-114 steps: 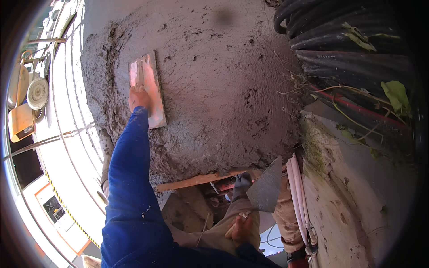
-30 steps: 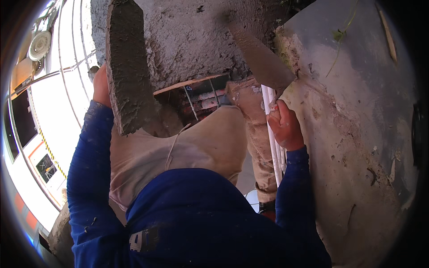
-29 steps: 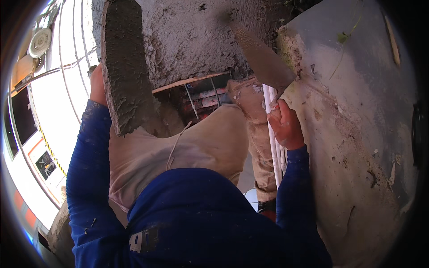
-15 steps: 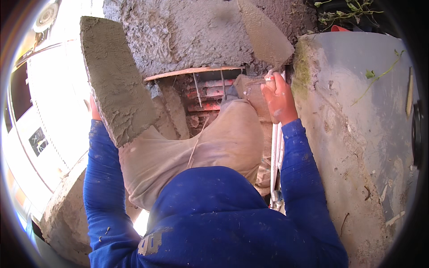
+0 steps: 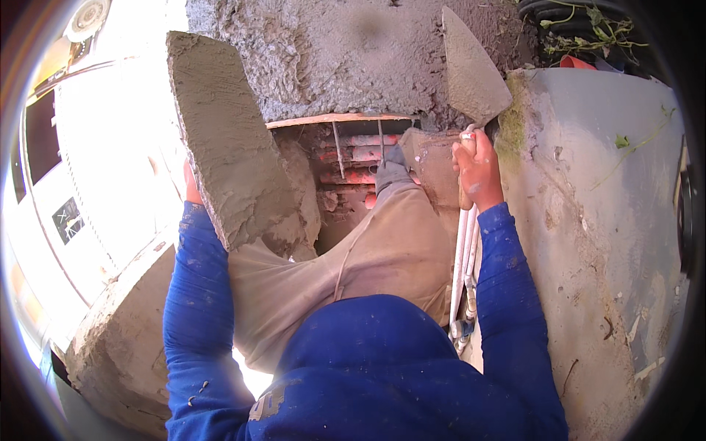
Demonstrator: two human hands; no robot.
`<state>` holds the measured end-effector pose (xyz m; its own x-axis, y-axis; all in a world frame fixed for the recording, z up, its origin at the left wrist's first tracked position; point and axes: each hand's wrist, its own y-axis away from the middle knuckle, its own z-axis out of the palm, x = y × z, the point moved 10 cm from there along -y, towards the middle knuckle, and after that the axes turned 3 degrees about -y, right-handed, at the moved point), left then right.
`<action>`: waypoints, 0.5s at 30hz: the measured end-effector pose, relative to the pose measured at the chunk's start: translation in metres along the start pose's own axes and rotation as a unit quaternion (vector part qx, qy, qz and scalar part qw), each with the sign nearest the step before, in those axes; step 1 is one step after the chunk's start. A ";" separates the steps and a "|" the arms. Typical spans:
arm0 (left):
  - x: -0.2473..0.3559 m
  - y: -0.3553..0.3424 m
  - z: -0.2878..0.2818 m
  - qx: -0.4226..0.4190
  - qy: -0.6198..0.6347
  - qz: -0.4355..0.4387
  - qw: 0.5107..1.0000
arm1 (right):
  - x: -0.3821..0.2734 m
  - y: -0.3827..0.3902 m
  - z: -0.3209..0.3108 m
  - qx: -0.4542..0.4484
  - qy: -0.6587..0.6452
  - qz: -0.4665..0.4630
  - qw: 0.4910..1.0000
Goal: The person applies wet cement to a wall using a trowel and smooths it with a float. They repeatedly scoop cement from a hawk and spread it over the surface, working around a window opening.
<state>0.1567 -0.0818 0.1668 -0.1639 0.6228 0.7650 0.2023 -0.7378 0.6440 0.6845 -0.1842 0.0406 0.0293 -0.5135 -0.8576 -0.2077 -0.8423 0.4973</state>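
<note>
On the left is a long, flat, mortar-covered board point(image 5: 220, 136), tilted, with one end over my trousers. My left hand point(image 5: 193, 184) grips its left side; the fingers are hidden behind it. My right hand point(image 5: 480, 170) is closed around the handle of a trowel point(image 5: 474, 73). The trowel's pointed blade is coated with mortar and points away from me. Beyond the hands lies a rough grey surface of fresh mortar point(image 5: 346, 66), bordered by a thin wooden strip point(image 5: 338, 117).
Below the strip, a pit holds red pipes point(image 5: 357, 154) and upright metal rods point(image 5: 339, 151); my foot is beside them. White pipes point(image 5: 462, 253) run under my right forearm. A grey concrete wall point(image 5: 596, 220) stands right, a rough block point(image 5: 121, 345) left. Vines point(image 5: 596, 33) hang at the top right.
The mortar-covered board and my left hand have shifted right in view. My right hand and the trowel have also moved right, the blade now slightly more upright. The grips look the same.
</note>
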 end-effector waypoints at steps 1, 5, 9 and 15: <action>-0.002 -0.002 0.003 -0.004 0.006 0.000 1.000 | 0.003 -0.001 -0.003 0.008 0.013 -0.015 1.000; -0.007 -0.005 0.004 -0.005 0.030 0.001 1.000 | 0.011 0.002 0.002 0.020 -0.011 -0.013 1.000; -0.013 -0.010 0.016 -0.008 0.030 -0.002 1.000 | 0.011 0.004 0.004 0.022 -0.054 0.018 0.998; -0.032 -0.031 0.016 -0.008 0.033 -0.022 0.999 | 0.029 0.008 0.002 0.006 0.096 -0.008 0.995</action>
<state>0.1710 -0.0751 0.1225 -0.2350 0.6364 0.7347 0.1785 -0.7148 0.6762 0.6816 -0.2058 0.0192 0.2185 -0.5224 -0.8242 -0.2165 -0.8496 0.4810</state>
